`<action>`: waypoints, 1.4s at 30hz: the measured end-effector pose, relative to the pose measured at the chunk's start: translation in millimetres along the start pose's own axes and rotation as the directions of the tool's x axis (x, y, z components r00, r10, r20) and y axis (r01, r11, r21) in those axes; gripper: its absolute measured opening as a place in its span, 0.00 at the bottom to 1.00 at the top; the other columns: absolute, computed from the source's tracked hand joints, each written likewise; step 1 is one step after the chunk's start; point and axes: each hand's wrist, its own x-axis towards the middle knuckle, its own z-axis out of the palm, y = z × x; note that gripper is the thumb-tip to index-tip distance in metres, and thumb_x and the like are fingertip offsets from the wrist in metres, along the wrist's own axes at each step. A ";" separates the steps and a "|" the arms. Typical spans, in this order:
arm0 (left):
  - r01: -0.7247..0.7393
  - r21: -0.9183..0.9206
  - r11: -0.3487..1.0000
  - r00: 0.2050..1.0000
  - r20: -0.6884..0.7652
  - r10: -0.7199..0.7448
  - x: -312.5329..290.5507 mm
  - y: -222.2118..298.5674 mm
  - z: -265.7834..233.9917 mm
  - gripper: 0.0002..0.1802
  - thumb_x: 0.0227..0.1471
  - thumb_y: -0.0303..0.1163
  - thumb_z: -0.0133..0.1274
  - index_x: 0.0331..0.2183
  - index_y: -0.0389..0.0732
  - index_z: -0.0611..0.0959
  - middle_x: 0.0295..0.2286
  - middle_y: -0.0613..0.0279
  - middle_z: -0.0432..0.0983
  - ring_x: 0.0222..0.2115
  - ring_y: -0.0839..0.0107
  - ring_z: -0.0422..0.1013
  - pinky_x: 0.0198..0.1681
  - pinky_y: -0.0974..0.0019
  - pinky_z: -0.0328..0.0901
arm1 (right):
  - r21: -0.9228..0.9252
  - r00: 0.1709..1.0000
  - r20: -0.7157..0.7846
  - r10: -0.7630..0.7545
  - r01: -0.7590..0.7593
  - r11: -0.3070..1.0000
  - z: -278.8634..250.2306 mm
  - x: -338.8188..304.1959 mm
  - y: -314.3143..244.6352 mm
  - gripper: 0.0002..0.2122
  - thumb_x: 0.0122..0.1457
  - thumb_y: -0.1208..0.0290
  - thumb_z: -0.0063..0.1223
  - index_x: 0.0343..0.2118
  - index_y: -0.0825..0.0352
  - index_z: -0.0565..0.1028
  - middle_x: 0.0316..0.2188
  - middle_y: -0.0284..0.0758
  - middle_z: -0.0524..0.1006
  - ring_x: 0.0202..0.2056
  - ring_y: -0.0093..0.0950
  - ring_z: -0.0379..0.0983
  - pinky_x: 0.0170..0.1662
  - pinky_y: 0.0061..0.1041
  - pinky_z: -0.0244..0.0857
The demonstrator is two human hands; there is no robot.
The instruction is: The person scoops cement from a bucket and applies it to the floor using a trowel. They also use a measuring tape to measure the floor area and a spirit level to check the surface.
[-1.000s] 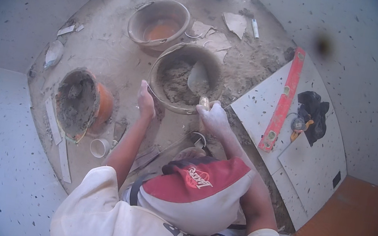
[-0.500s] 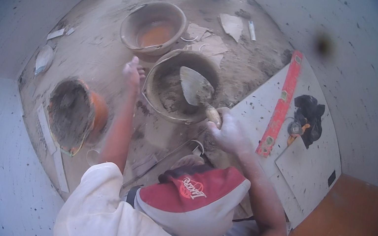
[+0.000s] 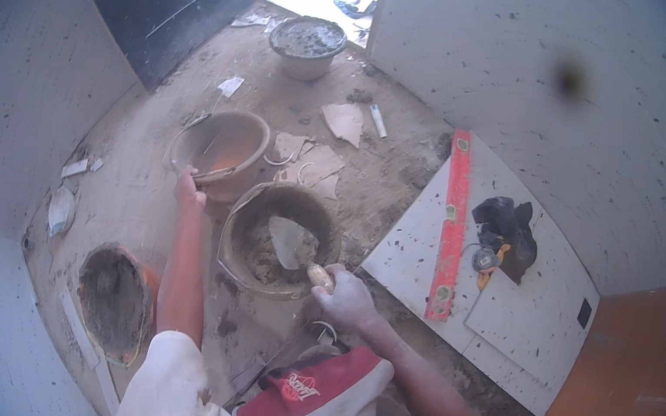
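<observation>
My left hand has its fingers closed on the near rim of a clay-stained bucket, which tilts a little and has something orange-brown in its bottom. In front of me stands a second bucket with grey mortar inside. My right hand grips a trowel by its wooden handle. The blade is inside the mortar bucket, with some mortar on it. To the left, an orange bucket leans toward the wall, its inside coated with grey mortar.
A full bucket stands farther off near the bright doorway. On the right lies a white board bearing a red spirit level, a black plastic bag and a tape-like coil. Broken tile pieces litter the dirty floor.
My left hand has gone from beside the water-stained bucket to gripping its rim, and that bucket now tilts. The trowel blade sits lower in the mortar bucket. The view has swung toward the doorway.
</observation>
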 end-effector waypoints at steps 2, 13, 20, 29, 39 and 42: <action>-0.018 -0.051 0.999 1.000 0.003 0.018 15.1 30.2 -17.5 0.08 0.45 0.26 0.53 0.32 0.42 0.74 0.31 0.65 0.67 0.32 0.67 0.67 0.35 0.58 0.66 | 0.024 0.999 0.027 -0.028 0.028 0.999 13.5 2.5 -7.3 0.21 0.55 0.62 0.54 0.46 0.73 0.70 0.39 0.54 0.77 0.44 0.49 0.74 0.49 0.45 0.67; -0.067 -0.012 0.998 0.943 0.325 0.067 -71.0 127.6 39.8 0.07 0.46 0.22 0.53 0.31 0.41 0.74 0.28 0.68 0.67 0.30 0.74 0.67 0.36 0.66 0.66 | -0.020 0.988 0.108 -0.108 0.110 0.994 8.3 -19.0 20.1 0.25 0.53 0.60 0.54 0.51 0.71 0.69 0.43 0.53 0.76 0.47 0.46 0.73 0.51 0.42 0.67; 0.043 0.125 0.991 0.733 0.670 -0.117 -123.4 130.7 86.8 0.12 0.50 0.24 0.51 0.40 0.37 0.74 0.35 0.62 0.72 0.37 0.70 0.70 0.47 0.62 0.66 | 0.106 0.952 -0.158 -0.262 0.280 0.954 -122.8 -87.5 30.4 0.18 0.55 0.61 0.55 0.44 0.69 0.76 0.29 0.41 0.80 0.34 0.30 0.78 0.39 0.30 0.71; 0.167 0.529 0.832 0.487 0.689 -0.536 -358.6 41.9 149.1 0.26 0.48 0.29 0.51 0.51 0.32 0.71 0.45 0.53 0.72 0.48 0.59 0.69 0.57 0.54 0.62 | 0.806 0.962 -0.262 0.076 0.175 0.565 -201.2 -245.9 49.2 0.14 0.62 0.70 0.49 0.46 0.75 0.72 0.35 0.39 0.77 0.35 0.26 0.76 0.38 0.25 0.74; -0.011 0.789 0.614 -0.069 0.612 -0.788 -552.2 -114.6 136.4 0.27 0.46 0.23 0.50 0.51 0.32 0.72 0.44 0.56 0.73 0.45 0.66 0.71 0.52 0.62 0.65 | 0.524 0.871 -0.350 0.345 -0.123 0.843 -51.3 -233.6 301.1 0.12 0.58 0.70 0.53 0.40 0.74 0.77 0.32 0.40 0.78 0.30 0.26 0.74 0.32 0.28 0.71; -0.009 0.812 0.583 -0.170 0.574 -0.801 -585.7 -129.3 124.7 0.28 0.45 0.20 0.48 0.52 0.32 0.72 0.45 0.56 0.74 0.44 0.69 0.72 0.50 0.65 0.66 | 0.460 0.813 -0.256 0.523 -0.373 0.806 -40.3 -244.7 317.8 0.11 0.57 0.69 0.54 0.36 0.73 0.79 0.29 0.40 0.78 0.29 0.27 0.75 0.30 0.30 0.70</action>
